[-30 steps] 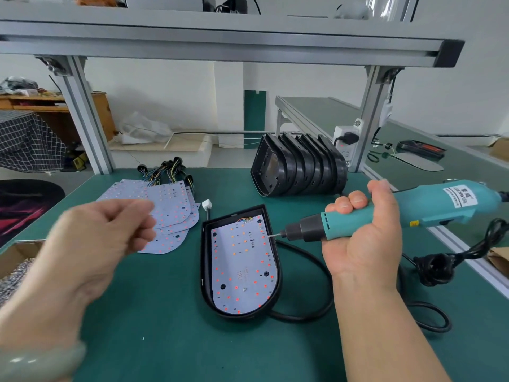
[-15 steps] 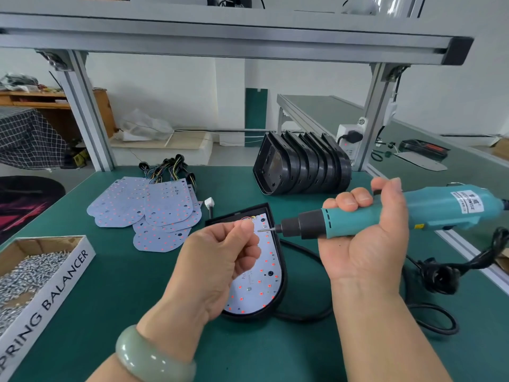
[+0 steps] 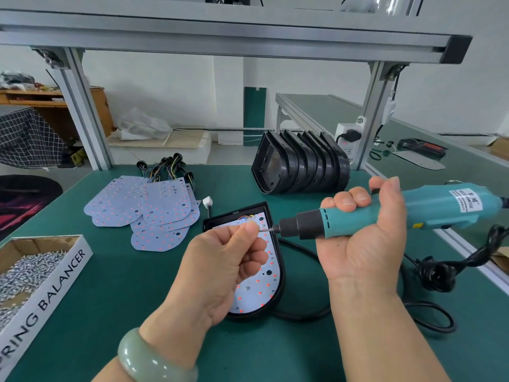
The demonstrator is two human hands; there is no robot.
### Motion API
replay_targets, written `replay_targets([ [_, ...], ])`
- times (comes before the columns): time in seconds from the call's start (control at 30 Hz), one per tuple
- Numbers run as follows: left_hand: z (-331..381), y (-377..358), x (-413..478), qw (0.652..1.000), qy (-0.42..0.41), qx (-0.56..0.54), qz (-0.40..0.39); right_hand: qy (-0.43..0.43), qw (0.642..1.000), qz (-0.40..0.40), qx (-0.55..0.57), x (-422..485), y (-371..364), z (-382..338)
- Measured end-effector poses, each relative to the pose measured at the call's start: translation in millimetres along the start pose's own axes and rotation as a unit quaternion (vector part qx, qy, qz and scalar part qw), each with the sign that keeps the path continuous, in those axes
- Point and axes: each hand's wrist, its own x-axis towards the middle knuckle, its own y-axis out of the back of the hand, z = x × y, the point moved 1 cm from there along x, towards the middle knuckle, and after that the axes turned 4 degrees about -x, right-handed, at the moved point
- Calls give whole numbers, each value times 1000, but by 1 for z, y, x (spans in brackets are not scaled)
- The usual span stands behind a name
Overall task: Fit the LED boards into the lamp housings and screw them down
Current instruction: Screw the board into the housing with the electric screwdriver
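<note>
A person's right hand (image 3: pixel 366 232) is wrapped around the grip of a teal electric screwdriver (image 3: pixel 385 213), held level above the green surface (image 3: pixel 115 293) with its dark nose and thin bit pointing left. The left hand (image 3: pixel 220 266), a pale green bangle (image 3: pixel 154 359) on its wrist, has thumb and forefinger pinched together right at the bit's tip; whatever they hold is too small to make out. Directly beneath both hands lies a black D-shaped lamp housing (image 3: pixel 279 293) with a white LED board (image 3: pixel 259 290) dotted with red seated inside it, a black power cord (image 3: pixel 303 312) looping around its right side. To the left, more loose white LED boards (image 3: pixel 143 205) are fanned out on the surface, their wire bundles behind them. A row of empty black housings (image 3: pixel 300 164) stands nested on edge farther back. At the near left edge sits a cardboard box of silver screws (image 3: pixel 24 274).
</note>
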Motion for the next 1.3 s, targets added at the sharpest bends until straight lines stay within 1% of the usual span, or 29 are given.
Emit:
replay_targets([
  [0.2, -4, 2, 1, 999, -12, 27, 21, -6, 1000, 0, 0, -2, -1, 2],
  [0.33, 0, 5, 0, 997, -25, 69, -15, -7, 1000, -1, 1, -4, -1, 3],
  [0.6, 2, 6, 3, 998, -30, 40, -25, -6, 1000, 4, -3, -4, -1, 4],
  [0.7, 8, 16, 9, 999, -37, 12, 15, -3, 1000, 10, -4, -2, 0, 4],
  [0.73, 11, 23, 13, 997, -46, 27, 48, -1, 1000, 12, -5, -1, 0, 3],
  [0.77, 13, 33, 18, 990, -63, 86, 95, 2, 1000, 14, -5, -1, 1, 3],
  [0.8, 14, 45, 23, 967, -75, 192, 150, 5, 1000, 15, -4, 0, 2, 2],
  [0.83, 14, 56, 26, 929, -77, 310, 186, 7, 1000, 15, -4, 0, 3, 1],
  [0.87, 14, 64, 27, 891, -59, 408, 191, 9, 1000, 15, -3, 1, 3, 1],
  [0.9, 11, 66, 26, 861, -26, 478, 169, 10, 1000, 15, -3, 2, 4, 1],
  [0.93, 9, 63, 25, 834, 9, 533, 142, 11, 1000, 16, -4, 2, 4, 1],
  [1.0, 8, 52, 27, 773, 50, 621, 121, 14, 1000, 21, -16, 2, 4, 3],
  [1.03, 8, 47, 30, 752, 57, 647, 114, 15, 999, 26, -24, 2, 3, 4],
  [1.07, 9, 43, 33, 748, 64, 653, 102, 15, 999, 29, -32, 2, 3, 4],
  [1.1, 9, 39, 37, 758, 70, 642, 90, 13, 999, 32, -39, 2, 3, 5],
  [1.13, 8, 36, 40, 778, 74, 619, 76, 11, 998, 34, -46, 2, 3, 6],
  [1.27, 2, 29, 47, 874, 115, 472, 24, 9, 998, 30, -60, 7, 2, 10],
  [1.3, 0, 28, 48, 888, 126, 443, 11, 10, 998, 27, -60, 11, 1, 11],
])
